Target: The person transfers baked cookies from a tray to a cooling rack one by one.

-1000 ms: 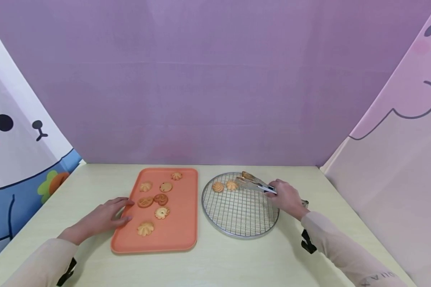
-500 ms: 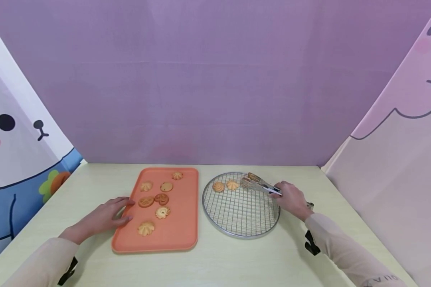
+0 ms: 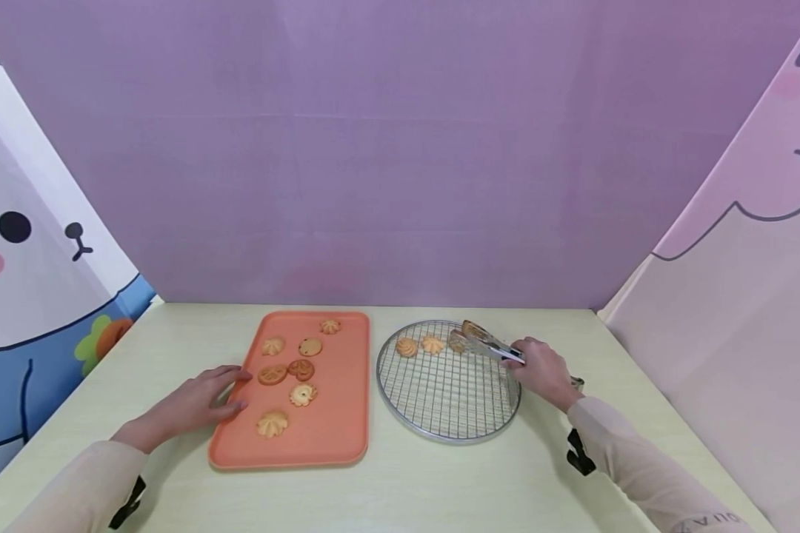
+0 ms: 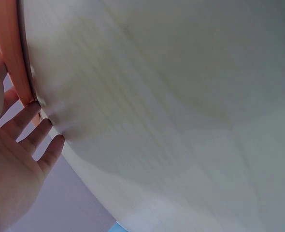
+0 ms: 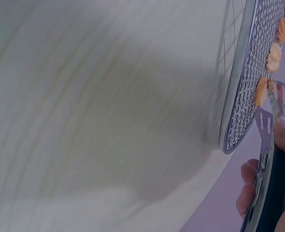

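My right hand (image 3: 541,371) grips a pair of metal tongs (image 3: 505,353) over the far right part of a round wire cooling rack (image 3: 447,400). The tongs' slotted ends stand apart at a cookie (image 5: 261,92) on the mesh, partly covered by them in the head view. Left of it on the rack lie a piped star cookie (image 3: 432,345) and a swirl cookie (image 3: 407,347). My left hand (image 3: 190,403) rests at the left rim of an orange tray (image 3: 333,437), its fingers loosely extended and touching the edge.
Several cookies lie on the tray, among them two pretzel-shaped ones (image 3: 272,375), a round dotted one (image 3: 310,346) and a large star-shaped one (image 3: 272,425). Tray and rack stand side by side on a pale table (image 3: 427,488). A purple panel (image 3: 400,185) rises behind the table.
My right hand has drawn the tongs slightly to the right and their ends have spread, with a third cookie now showing on the rack. The left hand stays at the tray's rim.
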### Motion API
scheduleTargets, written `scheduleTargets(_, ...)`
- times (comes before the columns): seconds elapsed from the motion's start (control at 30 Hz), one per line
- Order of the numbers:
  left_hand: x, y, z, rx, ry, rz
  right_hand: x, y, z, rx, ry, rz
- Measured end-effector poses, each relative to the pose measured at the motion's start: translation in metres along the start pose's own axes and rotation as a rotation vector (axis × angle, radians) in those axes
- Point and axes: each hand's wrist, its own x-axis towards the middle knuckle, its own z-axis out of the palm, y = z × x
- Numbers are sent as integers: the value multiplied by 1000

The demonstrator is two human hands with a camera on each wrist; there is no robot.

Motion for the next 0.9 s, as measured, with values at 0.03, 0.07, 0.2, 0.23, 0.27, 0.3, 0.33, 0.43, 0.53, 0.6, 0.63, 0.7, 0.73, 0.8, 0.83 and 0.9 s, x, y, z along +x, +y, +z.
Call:
scheduleTargets(0.03, 0, 0, 0, 0, 1, 2, 0, 0, 0, 2, 1, -3)
scheduleTargets(0.07, 0, 0, 0, 1, 2, 2, 0, 0, 0, 3, 1, -2)
scheduleTargets(0.2, 0, 1, 0, 1, 4, 5, 0, -1, -1, 8, -3, -2)
scheduleTargets(0.23, 0, 1, 0, 0, 5, 4, 0, -1, -2, 8, -3, -3)
scheduleTargets(0.27, 0, 1, 1, -1, 5, 3, 1, -1, -2, 9, -1, 0)
scheduleTargets(0.3, 0, 1, 1, -2, 5, 1, 1, -1, -3, 10, 2, -2)
scheduleTargets(0.33, 0, 1, 1, -2, 4, 2, 1, -2, -3, 13, 4, -4)
scheduleTargets(0.43, -1, 0, 1, -2, 0, -5, 3, -4, -5, 10, 13, -7)
scheduleTargets(0.53, -1, 1, 0, -2, -1, -1, 5, -8, -6, 14, 9, -9)
scheduleTargets(0.6, -1, 1, -1, -4, 2, 4, 6, -10, -6, 15, 5, -11)
scheduleTargets(0.63, -1, 2, -1, -6, 1, 8, 6, -12, -5, 17, 3, -10)
scheduleTargets(0.7, -1, 3, -2, -5, 5, 15, 7, -15, -4, 21, -3, -7)
scheduleTargets(0.73, -1, 3, -2, -5, 7, 14, 7, -17, -4, 20, -6, -6)
scheduleTargets(0.8, -1, 3, -2, -2, 11, 21, 8, -21, -2, 22, -10, -13)
scheduleTargets(0.83, -1, 3, -2, 0, 13, 22, 8, -23, -1, 19, -10, -17)
scheduleTargets(0.9, -1, 2, -1, 2, 18, 22, 8, -29, 0, 22, -13, -26)
